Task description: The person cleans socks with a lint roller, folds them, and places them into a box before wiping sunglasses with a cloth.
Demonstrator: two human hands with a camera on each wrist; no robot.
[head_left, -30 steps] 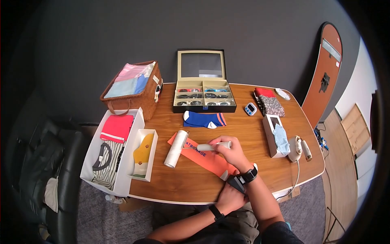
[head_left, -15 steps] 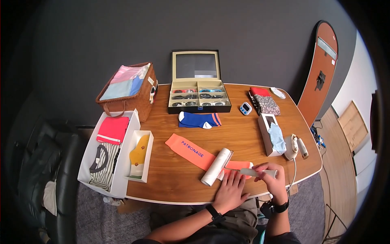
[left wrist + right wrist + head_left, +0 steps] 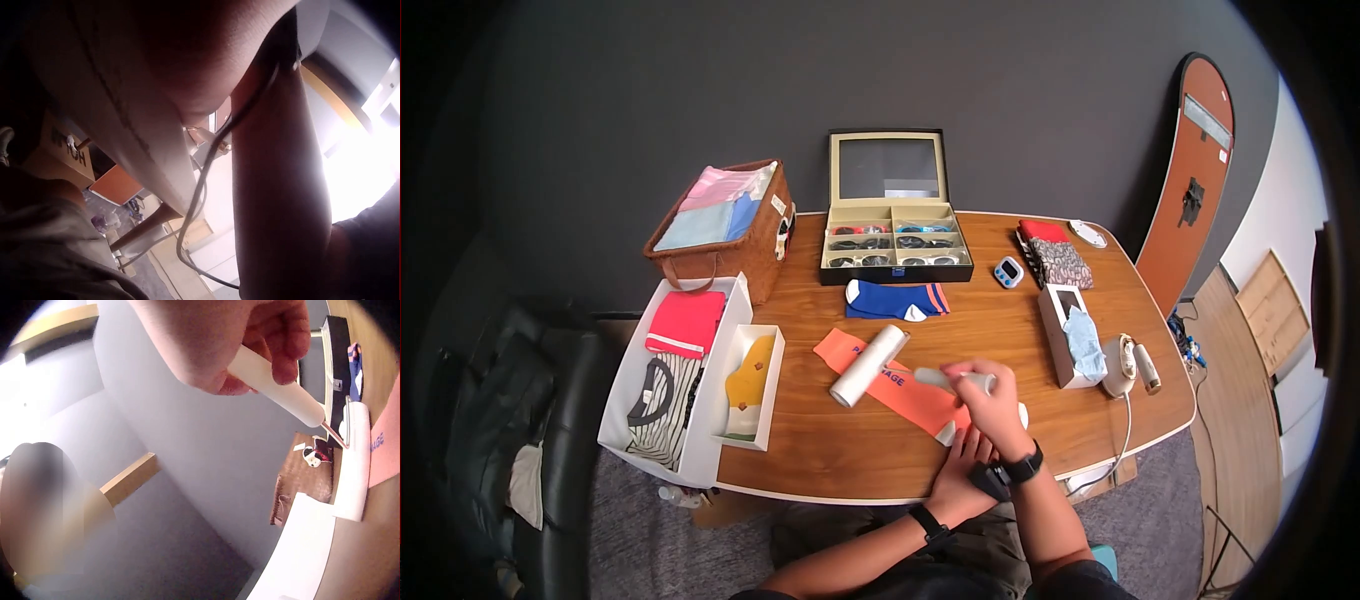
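An orange sock [image 3: 900, 396] with dark lettering lies flat and slanted on the table. Across its lettered part rests a white lint roller [image 3: 870, 366]. My right hand [image 3: 988, 402] grips the roller's handle, fingers curled round it; the right wrist view shows the white handle [image 3: 281, 394] in the hand [image 3: 219, 344]. My left hand [image 3: 963, 487] lies below with its fingers extended onto the sock's near end, partly hidden behind the right wrist. In the left wrist view a hand's skin fills the top, and the fingers do not show.
A blue sock [image 3: 895, 299] lies before the open glasses case [image 3: 897, 273]. At left are a brown basket [image 3: 745, 250], a long white box [image 3: 700, 452] of clothes and a small box [image 3: 770, 390]. At right stand a timer [image 3: 1008, 272], a tissue box [image 3: 1057, 335] and a corded white device [image 3: 1118, 370].
Half a second ago the roller was at the sock's near end; my right hand has moved it up and left along the sock to the lettering. My left hand has stayed at the near end.
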